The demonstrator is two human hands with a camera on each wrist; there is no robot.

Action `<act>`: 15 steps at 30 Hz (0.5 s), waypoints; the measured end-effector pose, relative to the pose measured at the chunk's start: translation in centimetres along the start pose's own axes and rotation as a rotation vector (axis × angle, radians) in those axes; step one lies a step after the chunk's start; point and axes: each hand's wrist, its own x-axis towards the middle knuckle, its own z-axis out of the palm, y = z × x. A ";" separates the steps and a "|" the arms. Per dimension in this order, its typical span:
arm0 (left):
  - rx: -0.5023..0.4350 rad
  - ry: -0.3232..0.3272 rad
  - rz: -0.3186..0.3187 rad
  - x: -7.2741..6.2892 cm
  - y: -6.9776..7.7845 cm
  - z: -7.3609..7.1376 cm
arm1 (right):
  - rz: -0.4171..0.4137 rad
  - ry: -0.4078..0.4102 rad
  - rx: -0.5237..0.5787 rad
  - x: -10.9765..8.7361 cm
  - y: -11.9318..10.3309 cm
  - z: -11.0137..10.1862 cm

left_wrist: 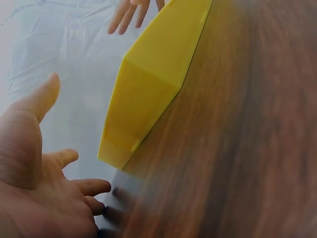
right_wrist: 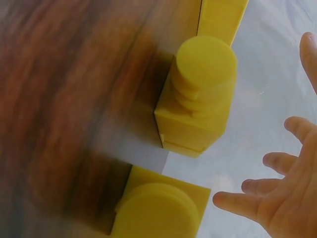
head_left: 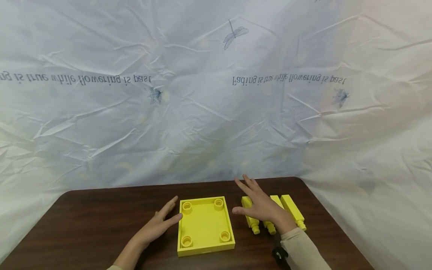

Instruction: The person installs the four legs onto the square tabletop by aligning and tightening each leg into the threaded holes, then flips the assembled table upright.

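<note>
A square yellow tray-like panel (head_left: pixel 204 223) with a raised rim and a round socket at each corner lies on the table. At its left edge is my left hand (head_left: pixel 156 227), fingers extended and thumb tip right by the rim. My right hand (head_left: pixel 260 204) hovers over several yellow square legs (head_left: pixel 293 210) to the right of the panel, fingers spread and holding nothing. Each leg's near end carries a threaded-looking round peg (right_wrist: pixel 205 64). The right hand partly hides the legs in the head view. In the left wrist view the panel's yellow side (left_wrist: pixel 143 94) faces the open palm.
The dark wood table (head_left: pixel 101 217) has rounded far corners. A wrinkled pale cloth (head_left: pixel 202 123) with printed words and dragonflies hangs behind it and at both sides. A black strap-like item (head_left: pixel 280 253) is at the right wrist.
</note>
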 end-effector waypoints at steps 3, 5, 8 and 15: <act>0.014 -0.012 0.020 0.5 -0.9 -0.1 | -0.001 0.002 0.000 0.1 0.1 0.2; 0.023 -0.012 0.019 0.7 -1.3 -0.1 | 0.000 0.000 0.001 0.1 0.1 0.2; 0.038 -0.024 0.017 0.7 -1.8 -0.1 | 0.007 -0.006 0.005 0.1 0.3 0.3; 0.112 -0.073 0.044 0.2 -1.6 0.2 | -0.003 -0.016 0.010 0.0 0.5 0.5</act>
